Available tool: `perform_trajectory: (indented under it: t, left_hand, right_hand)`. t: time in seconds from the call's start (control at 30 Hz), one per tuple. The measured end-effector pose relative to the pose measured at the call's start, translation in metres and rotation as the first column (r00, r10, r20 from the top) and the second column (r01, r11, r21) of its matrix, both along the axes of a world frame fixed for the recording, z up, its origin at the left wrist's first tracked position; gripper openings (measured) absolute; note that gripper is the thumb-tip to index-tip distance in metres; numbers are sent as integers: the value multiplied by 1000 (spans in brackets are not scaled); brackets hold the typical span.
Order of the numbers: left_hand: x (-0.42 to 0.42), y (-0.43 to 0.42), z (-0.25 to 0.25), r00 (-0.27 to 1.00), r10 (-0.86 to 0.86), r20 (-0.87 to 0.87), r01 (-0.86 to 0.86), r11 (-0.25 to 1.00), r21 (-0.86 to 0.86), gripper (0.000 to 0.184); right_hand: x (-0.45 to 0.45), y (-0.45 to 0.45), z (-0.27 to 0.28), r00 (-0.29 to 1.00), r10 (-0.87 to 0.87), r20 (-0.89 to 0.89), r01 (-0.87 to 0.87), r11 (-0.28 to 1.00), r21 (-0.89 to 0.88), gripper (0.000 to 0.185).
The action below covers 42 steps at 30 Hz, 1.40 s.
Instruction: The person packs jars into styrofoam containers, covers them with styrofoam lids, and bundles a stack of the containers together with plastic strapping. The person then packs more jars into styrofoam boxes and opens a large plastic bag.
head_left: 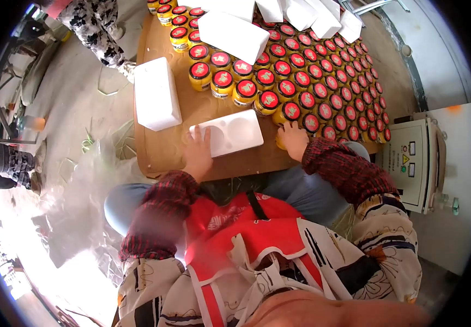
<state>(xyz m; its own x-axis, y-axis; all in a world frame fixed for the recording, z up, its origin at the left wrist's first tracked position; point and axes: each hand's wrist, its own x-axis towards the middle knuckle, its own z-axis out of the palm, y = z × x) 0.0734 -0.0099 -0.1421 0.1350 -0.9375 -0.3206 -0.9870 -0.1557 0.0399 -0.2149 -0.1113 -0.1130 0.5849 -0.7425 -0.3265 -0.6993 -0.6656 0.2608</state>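
A white foam tray (241, 132) with round hollows lies on the brown table (162, 150) in front of me. My left hand (198, 152) rests at its left end, fingers spread and touching it. At the near edge of the jar group, my right hand (293, 140) has its fingers around a yellow jar (288, 113) with a red and black lid; the hand partly hides the jar's side. Many like jars (307, 100) stand upright in rows beyond and to the right.
A tall white foam block (157, 94) stands at the table's left. More white foam pieces (233, 37) lie on the jars at the back. A grey electrical box (407, 163) is at the right. People's legs (91, 30) and clear plastic (77, 201) show at the left.
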Motion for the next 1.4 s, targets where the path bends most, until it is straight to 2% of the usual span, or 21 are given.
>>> perform_trajectory:
  t: [0.13,0.2,0.23,0.3,0.4,0.47,0.53,0.67,0.7,0.83,0.93,0.97,1.03,1.07,1.1,1.13,1.17,1.2,1.27,1.33,1.4]
  left_hand:
    - [-11,3,26,998,-52,24,51,997,57,113]
    - [-9,3,23,993,-23,-115,24,1000,11,117]
    - [-6,2,16,993,-21,-119,22,1000,7,117]
    - [-1,3,-8,998,-7,-54,4,999,-48,92]
    - [3,4,-30,998,-49,-25,47,995,-86,92]
    - [0,4,-19,997,-61,-55,57,995,-85,89]
    - [-1,2,-14,993,-79,-82,72,994,-84,87]
    - [-3,6,-10,987,-123,-106,107,984,-144,82]
    - [-5,6,-10,985,-108,-138,89,986,-141,81]
    - [-2,9,-15,983,-158,-97,130,961,-243,86]
    - [-2,10,-9,983,-174,-57,159,966,-204,85]
    - [-2,8,-11,982,-185,-51,171,965,-201,84]
    - [-3,11,-14,978,-195,-76,170,953,-250,82]
    - [-4,11,-16,978,-191,-82,165,955,-247,82]
    - [-5,11,-10,979,-180,-95,155,962,-224,82]
    - [-5,11,-6,980,-165,-108,141,969,-201,82]
    - [-5,11,-6,982,-154,-113,130,972,-196,82]
    - [-5,9,-6,981,-150,-127,127,978,-168,82]
    - [-6,10,1,980,-146,-138,126,982,-138,83]
    - [-16,8,20,991,-105,-81,102,994,-49,85]
    - [-31,5,38,978,-186,-99,171,974,-146,89]
  right_hand:
    - [-7,-9,-1,999,-33,43,36,997,-63,39]
    - [-4,-23,28,998,-54,-14,56,982,183,46]
    - [-1,-24,48,998,-52,-18,54,982,179,46]
    - [3,-26,81,975,-55,215,9,978,208,48]
    - [3,-35,92,781,-21,624,-167,956,241,55]
    - [18,-30,90,655,-1,755,-243,947,212,59]
    - [34,-21,81,613,83,785,-302,944,136,57]
    - [60,-4,72,610,227,760,-401,915,48,54]
    - [65,-3,67,601,319,733,-426,904,-44,53]
    - [76,5,57,615,368,698,-468,882,-52,31]
    - [70,7,52,697,255,670,-463,873,150,50]
    - [68,1,51,692,262,672,-468,872,142,50]
    - [62,-12,48,773,182,608,-441,842,309,74]
    - [59,-26,36,714,119,690,-453,831,324,84]
    - [59,-38,45,661,-35,750,-390,838,382,82]
    - [55,-53,69,678,-72,731,-306,877,370,75]
    - [40,-73,61,612,-7,790,-227,956,185,62]
    - [32,-77,79,759,-132,638,12,982,188,57]
    - [6,-90,49,882,-82,464,102,995,-18,53]
    - [7,-85,46,925,-271,267,227,956,184,44]
    - [4,-82,11,919,-277,280,253,960,118,39]
